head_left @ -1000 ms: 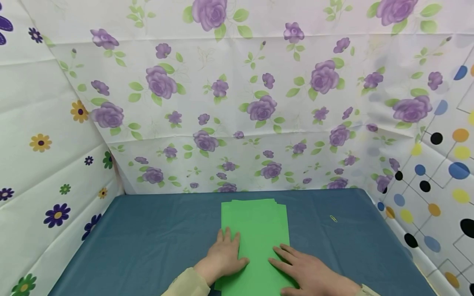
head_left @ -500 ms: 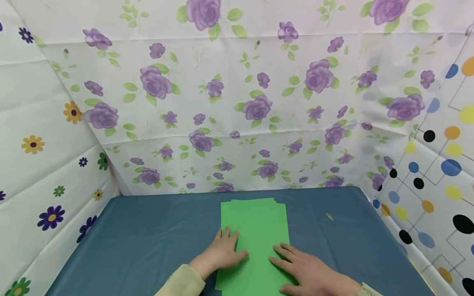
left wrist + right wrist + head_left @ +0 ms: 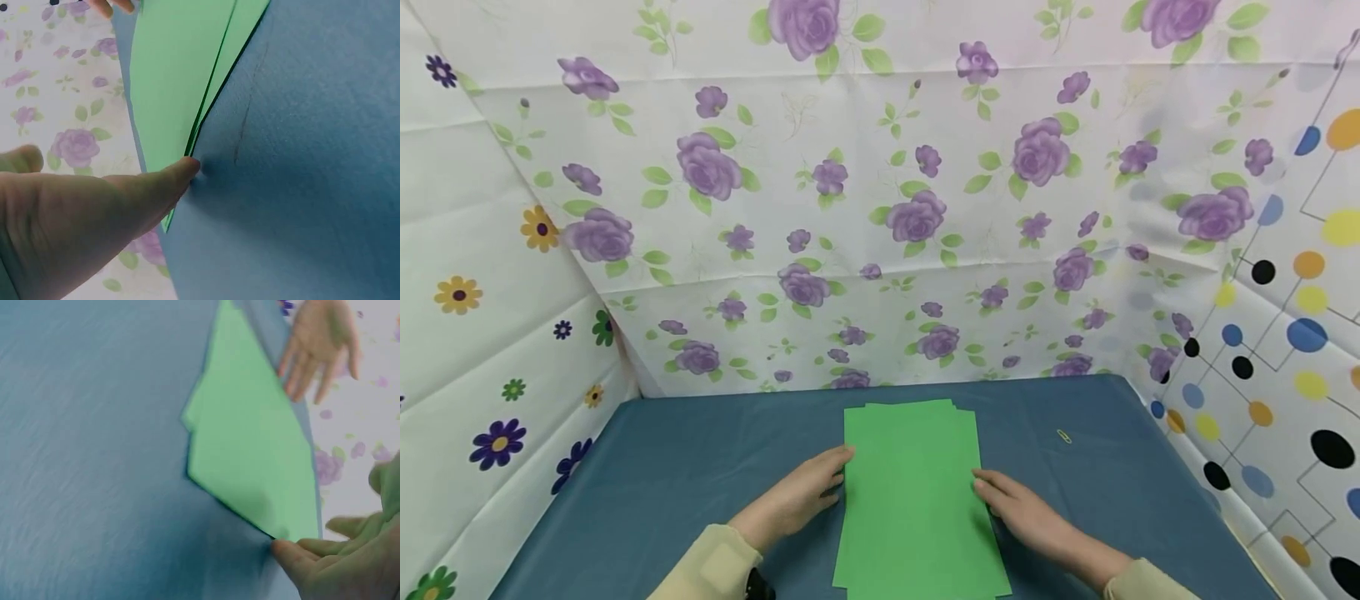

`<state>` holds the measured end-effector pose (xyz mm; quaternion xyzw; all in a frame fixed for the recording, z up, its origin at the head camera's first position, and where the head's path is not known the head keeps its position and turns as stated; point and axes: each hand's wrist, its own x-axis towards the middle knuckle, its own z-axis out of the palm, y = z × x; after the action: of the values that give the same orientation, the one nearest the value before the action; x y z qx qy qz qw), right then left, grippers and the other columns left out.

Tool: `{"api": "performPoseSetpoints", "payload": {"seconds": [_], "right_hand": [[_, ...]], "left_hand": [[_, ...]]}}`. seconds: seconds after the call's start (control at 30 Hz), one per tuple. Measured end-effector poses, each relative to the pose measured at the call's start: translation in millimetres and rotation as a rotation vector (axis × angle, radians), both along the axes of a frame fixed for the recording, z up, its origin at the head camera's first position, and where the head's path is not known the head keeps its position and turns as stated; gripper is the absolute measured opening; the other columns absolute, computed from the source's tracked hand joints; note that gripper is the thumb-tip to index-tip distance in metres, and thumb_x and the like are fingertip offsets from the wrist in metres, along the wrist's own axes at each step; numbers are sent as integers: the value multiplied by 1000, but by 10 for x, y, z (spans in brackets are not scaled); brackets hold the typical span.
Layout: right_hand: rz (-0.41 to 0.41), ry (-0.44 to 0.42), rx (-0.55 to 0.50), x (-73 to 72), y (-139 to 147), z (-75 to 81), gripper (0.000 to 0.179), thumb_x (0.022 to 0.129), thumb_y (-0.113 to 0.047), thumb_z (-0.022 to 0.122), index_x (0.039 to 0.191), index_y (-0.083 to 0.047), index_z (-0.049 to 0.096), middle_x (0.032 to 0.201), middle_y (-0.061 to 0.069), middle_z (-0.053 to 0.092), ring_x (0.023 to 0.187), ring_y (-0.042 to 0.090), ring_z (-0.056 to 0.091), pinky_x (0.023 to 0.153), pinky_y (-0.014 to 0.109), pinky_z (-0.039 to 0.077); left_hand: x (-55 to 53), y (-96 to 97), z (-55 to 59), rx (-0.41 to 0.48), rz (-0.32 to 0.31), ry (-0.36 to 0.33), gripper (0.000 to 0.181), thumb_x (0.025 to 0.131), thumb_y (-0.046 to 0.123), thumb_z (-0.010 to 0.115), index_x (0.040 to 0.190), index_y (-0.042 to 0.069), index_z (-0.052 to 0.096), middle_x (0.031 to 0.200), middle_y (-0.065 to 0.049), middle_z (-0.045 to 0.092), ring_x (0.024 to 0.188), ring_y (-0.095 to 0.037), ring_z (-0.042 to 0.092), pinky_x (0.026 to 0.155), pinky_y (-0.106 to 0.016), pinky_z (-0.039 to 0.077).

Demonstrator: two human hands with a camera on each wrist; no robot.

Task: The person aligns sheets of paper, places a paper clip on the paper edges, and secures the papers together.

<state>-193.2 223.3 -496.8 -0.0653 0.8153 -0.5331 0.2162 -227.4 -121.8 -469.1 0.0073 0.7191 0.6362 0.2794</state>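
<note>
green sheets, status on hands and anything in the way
Left hand and right hand at opposite side edges. Green sheets stacked unevenly. Yellow paper clip off to the right, seemingly no obstacle.

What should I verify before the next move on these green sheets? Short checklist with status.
1. Left hand at the sheets' left edge: ok.
2. Right hand at their right edge: ok.
3. Green sheets squared up: not ok, corners are stepped at the far end.
4. Yellow paper clip clear of the sheets: ok, apart on the right of the blue table.
5. Sheet count: cannot tell.
</note>
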Motion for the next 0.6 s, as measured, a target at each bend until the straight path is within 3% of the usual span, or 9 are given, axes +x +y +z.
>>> {"api": "performPoseSetpoints", "payload": {"seconds": [0.13, 0.23, 0.4, 0.6], "right_hand": [[-170, -136, -105, -60, 27, 67, 84, 106, -55, 48, 154, 10, 31, 152, 34, 40, 137, 49, 44, 106, 54, 47], [-228, -202, -167, -92, 69, 91, 88, 105, -56, 50, 153, 15, 28, 148, 37, 43, 135, 49, 46, 105, 51, 48], [-259, -284, -260, -116, 151, 111, 85, 108, -54, 43, 151, 17, 29, 148, 40, 40, 134, 50, 47, 106, 53, 48], [-229, -365, -328, -126, 220, 137, 91, 108, -58, 36, 151, 20, 22, 151, 42, 32, 138, 53, 40, 110, 55, 44]], "left_hand": [[39, -84, 24, 63, 14, -70, 99, 104, 60, 49, 160, -10, 7, 160, -42, 6, 148, -56, 12, 119, -61, 26], [65, -144, 35, 99, 10, -118, 102, 104, 63, 46, 159, -11, 3, 158, -45, 7, 147, -56, 13, 119, -61, 26], [92, -251, 37, 186, -12, -186, 101, 105, 64, 41, 159, -11, 0, 157, -46, 6, 147, -58, 13, 119, -63, 25], [103, -353, 31, 247, -24, -267, 100, 106, 64, 35, 158, -13, -2, 157, -45, 6, 147, -57, 13, 118, -62, 26]]}}
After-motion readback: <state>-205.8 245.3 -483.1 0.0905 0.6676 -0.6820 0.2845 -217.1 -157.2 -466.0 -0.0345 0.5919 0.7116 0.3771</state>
